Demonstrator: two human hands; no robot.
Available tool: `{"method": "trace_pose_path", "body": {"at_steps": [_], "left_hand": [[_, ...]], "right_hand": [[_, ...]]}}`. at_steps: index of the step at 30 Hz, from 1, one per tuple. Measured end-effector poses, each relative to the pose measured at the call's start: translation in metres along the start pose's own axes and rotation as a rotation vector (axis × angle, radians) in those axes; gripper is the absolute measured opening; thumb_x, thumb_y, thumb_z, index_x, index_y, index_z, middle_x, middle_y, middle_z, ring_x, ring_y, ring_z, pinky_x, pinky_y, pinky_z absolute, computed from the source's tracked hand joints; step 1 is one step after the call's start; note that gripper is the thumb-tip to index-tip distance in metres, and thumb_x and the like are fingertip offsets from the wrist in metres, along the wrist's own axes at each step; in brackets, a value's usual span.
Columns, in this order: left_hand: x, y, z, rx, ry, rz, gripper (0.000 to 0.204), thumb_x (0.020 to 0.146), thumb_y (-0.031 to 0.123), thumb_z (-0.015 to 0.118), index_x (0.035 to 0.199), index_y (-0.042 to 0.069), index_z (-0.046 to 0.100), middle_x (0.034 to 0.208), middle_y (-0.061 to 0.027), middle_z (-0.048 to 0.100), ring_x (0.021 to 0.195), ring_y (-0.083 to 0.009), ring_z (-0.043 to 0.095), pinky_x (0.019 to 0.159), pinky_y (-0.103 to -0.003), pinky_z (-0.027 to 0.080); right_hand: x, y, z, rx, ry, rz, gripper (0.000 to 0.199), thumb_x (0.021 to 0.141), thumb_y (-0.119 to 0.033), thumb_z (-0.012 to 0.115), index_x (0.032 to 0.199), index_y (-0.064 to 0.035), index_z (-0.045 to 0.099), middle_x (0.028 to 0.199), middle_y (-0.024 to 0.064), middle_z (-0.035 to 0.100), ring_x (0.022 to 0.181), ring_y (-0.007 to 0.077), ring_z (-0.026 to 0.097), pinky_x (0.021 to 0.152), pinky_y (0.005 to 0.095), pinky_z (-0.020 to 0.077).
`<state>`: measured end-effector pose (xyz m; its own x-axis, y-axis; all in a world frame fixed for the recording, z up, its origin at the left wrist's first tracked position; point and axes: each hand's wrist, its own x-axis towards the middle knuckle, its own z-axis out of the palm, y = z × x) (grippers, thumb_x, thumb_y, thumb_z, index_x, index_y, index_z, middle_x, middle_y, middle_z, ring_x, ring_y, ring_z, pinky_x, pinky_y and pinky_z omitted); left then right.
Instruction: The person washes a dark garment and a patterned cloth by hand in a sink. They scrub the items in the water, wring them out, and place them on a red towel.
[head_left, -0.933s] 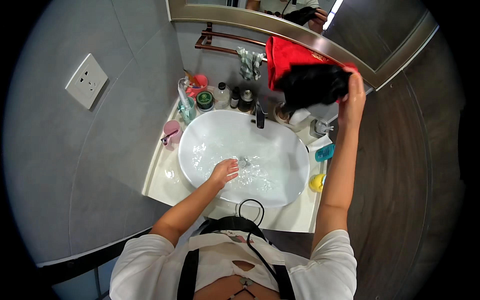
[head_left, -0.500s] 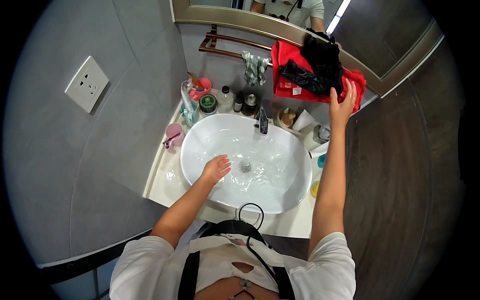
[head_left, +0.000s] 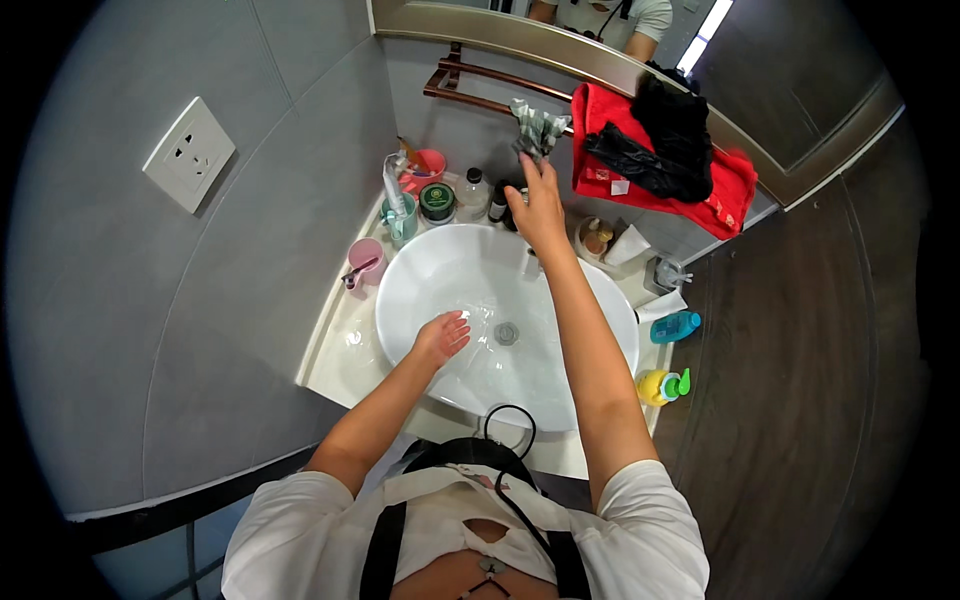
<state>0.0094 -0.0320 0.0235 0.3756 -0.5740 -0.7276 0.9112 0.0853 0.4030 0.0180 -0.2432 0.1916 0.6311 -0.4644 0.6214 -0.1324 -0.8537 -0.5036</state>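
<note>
My right hand reaches past the basin's far edge, fingers stretched and thumb apart. Its fingertips meet or overlap the lower end of a grey-and-white patterned cloth that hangs from a brown towel rack; whether they touch it I cannot tell. Over the left part of the white oval washbasin, my left hand hovers palm partly up, fingers extended and holding nothing. Some water shows in the basin around the round drain. The right forearm covers most of the tap.
Right of the cloth, a red towel with black garments hangs below the mirror. Behind the basin stand a green jar and a clear bottle. A pink cup is left; a blue bottle and yellow pump bottle are right.
My right hand has moved left, from beside the red towel to the patterned cloth. The left hand stays over the basin. The view has shifted slightly, and the water looks calmer.
</note>
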Motion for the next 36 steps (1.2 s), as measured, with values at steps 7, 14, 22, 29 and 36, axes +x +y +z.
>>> {"method": "trace_pose_path", "body": {"at_steps": [7,14,22,29,36], "left_hand": [[0.012,-0.010,-0.025,-0.038,0.068,-0.025,0.027,0.079,0.021,0.052,0.102,0.006,0.052,0.103,-0.0085,0.051,0.091,-0.0209,0.051,0.078,-0.034,0.045],[0.033,-0.030,-0.041,0.007,0.051,-0.061,0.030,0.075,0.022,0.057,0.101,0.007,0.052,0.098,-0.0076,0.050,0.086,-0.0196,0.050,0.076,-0.034,0.045],[0.041,-0.044,-0.046,0.094,0.108,-0.098,0.029,0.073,0.023,0.060,0.098,0.009,0.051,0.097,-0.0065,0.049,0.086,-0.0184,0.047,0.077,-0.036,0.043],[0.044,-0.058,-0.043,0.124,0.104,-0.103,0.033,0.072,0.024,0.061,0.099,0.009,0.049,0.100,-0.0062,0.048,0.090,-0.0196,0.045,0.081,-0.035,0.040],[0.062,-0.067,-0.042,0.182,0.099,-0.053,0.026,0.074,0.028,0.060,0.092,0.011,0.055,0.095,-0.0018,0.049,0.087,-0.0165,0.044,0.077,-0.033,0.038]], "right_hand": [[-0.055,0.001,-0.017,0.038,-0.046,-0.120,0.028,0.072,-0.008,0.058,0.099,-0.0044,0.051,0.101,0.0138,0.050,0.087,0.0306,0.050,0.076,0.0374,0.0395],[-0.155,0.031,-0.036,0.146,-0.257,0.200,0.024,0.068,-0.004,0.060,0.090,-0.0076,0.050,0.084,0.0116,0.048,0.078,0.0281,0.051,0.064,0.0341,0.0425],[-0.288,0.100,-0.036,-0.187,-0.830,0.102,0.050,0.064,-0.010,0.063,0.111,-0.0191,0.048,0.103,0.0152,0.044,0.091,0.0323,0.049,0.075,0.0372,0.0439],[-0.311,0.085,-0.020,-0.146,-0.678,0.479,0.045,0.059,-0.012,0.065,0.102,-0.0133,0.052,0.100,0.0145,0.048,0.093,0.0320,0.049,0.077,0.0369,0.0429],[-0.296,0.090,-0.003,-0.248,-0.719,0.353,0.038,0.060,-0.014,0.062,0.097,-0.0109,0.054,0.092,0.0130,0.051,0.090,0.0297,0.050,0.077,0.0396,0.0428]]}}
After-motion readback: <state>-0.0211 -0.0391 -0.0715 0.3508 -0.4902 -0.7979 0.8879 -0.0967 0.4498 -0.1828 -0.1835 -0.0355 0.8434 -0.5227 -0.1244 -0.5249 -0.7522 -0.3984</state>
